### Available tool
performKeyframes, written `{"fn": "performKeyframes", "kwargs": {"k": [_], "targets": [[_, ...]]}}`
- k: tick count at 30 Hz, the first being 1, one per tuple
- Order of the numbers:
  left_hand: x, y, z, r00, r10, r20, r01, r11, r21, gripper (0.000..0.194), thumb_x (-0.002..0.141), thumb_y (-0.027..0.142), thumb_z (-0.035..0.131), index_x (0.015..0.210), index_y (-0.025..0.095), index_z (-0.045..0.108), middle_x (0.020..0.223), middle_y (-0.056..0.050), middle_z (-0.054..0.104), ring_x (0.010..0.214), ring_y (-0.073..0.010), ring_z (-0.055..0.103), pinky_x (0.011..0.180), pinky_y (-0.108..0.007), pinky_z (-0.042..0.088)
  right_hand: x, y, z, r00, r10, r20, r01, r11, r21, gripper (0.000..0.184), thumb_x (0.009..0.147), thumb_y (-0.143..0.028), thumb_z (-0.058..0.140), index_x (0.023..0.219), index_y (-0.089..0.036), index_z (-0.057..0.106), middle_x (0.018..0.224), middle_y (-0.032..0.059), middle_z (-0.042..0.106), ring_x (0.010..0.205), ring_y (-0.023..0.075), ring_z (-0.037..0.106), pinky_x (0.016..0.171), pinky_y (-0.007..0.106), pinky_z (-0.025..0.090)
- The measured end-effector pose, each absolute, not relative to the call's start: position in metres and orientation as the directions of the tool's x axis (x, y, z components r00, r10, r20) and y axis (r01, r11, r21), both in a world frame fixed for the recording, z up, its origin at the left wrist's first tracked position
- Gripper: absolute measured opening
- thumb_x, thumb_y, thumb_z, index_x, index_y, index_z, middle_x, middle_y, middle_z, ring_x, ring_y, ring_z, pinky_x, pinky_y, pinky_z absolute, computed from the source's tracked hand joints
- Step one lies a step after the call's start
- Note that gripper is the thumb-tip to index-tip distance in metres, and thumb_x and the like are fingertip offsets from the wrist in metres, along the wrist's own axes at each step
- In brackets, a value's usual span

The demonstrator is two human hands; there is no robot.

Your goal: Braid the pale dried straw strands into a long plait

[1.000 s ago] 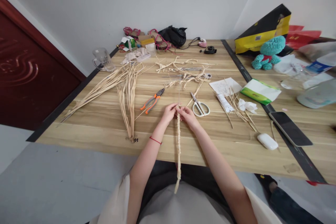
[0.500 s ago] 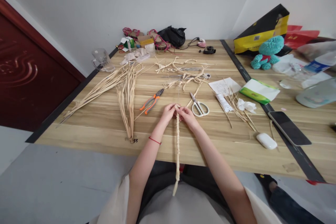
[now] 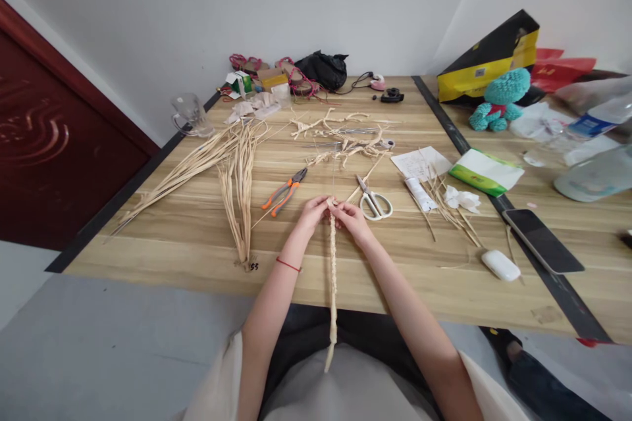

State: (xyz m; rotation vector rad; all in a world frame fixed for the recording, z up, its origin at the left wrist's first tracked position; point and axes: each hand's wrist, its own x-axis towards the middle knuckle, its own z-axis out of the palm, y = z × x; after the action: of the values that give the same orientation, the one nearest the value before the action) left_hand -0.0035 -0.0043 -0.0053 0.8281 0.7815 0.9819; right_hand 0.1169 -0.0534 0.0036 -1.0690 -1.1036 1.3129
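Note:
A long, pale braided straw strip (image 3: 333,270) hangs from between my hands over the table's front edge into my lap. My left hand (image 3: 316,212) pinches its upper end from the left. From the right, my right hand (image 3: 349,217) grips the same end, the fingertips of both hands almost meeting. A thin wire-like length sticks up beyond the fingers. Scissors (image 3: 375,202) with white handles lie just right of my right hand. Orange-handled pliers (image 3: 285,192) rest to the left of my left hand.
Bundles of straw (image 3: 237,191) lie on the left, near a glass mug (image 3: 191,114). Twisted straw pieces (image 3: 345,138) are behind my hands. To the right are a white tube (image 3: 421,193), a white case (image 3: 500,265), a phone (image 3: 543,241) and a turquoise doll (image 3: 502,100).
My view has shifted very slightly. Both hands stay at the strip's upper end, with hardly any visible movement of the fingers.

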Motion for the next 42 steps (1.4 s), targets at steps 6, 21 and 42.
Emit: {"fn": "performKeyframes", "kwargs": {"k": [6,21,42], "targets": [[-0.0065,-0.0049,-0.0021,0.381,0.896,-0.227,-0.394,0.38,0.837,0.027,0.059,0.025,0.074,0.082,0.011,0.067,0.074,-0.004,0.066,0.068,-0.0113,0.057,0.066,-0.024,0.041,0.1164,-0.0526,0.0005,-0.004,0.991,0.132,0.022,0.132,-0.991,0.044,0.074,-0.049,0.06,0.045,-0.018,0.047,0.042,-0.0028,0.046,0.044,0.0087,0.039,0.05,0.025,0.034],[-0.0105,-0.004,-0.0045,0.472,0.855,-0.214,-0.478,0.452,0.753,0.027,0.06,0.019,0.074,0.084,0.01,0.065,0.074,-0.003,0.064,0.062,-0.0088,0.056,0.062,-0.021,0.041,0.1122,-0.0563,0.0018,0.053,0.932,0.36,0.268,0.334,-0.904,0.047,0.08,-0.043,0.053,0.043,-0.02,0.037,0.047,-0.0014,0.044,0.049,0.0108,0.042,0.053,0.026,0.037],[-0.0051,-0.0074,0.0015,0.498,0.847,-0.187,-0.586,0.488,0.647,0.024,0.062,0.005,0.066,0.086,0.012,0.063,0.075,-0.001,0.061,0.067,-0.0086,0.056,0.068,-0.021,0.042,0.1123,-0.0566,0.0074,0.036,0.937,0.347,0.224,0.33,-0.917,0.042,0.079,-0.04,0.054,0.045,-0.02,0.038,0.051,-0.0009,0.046,0.052,0.0116,0.044,0.057,0.026,0.039]]}}
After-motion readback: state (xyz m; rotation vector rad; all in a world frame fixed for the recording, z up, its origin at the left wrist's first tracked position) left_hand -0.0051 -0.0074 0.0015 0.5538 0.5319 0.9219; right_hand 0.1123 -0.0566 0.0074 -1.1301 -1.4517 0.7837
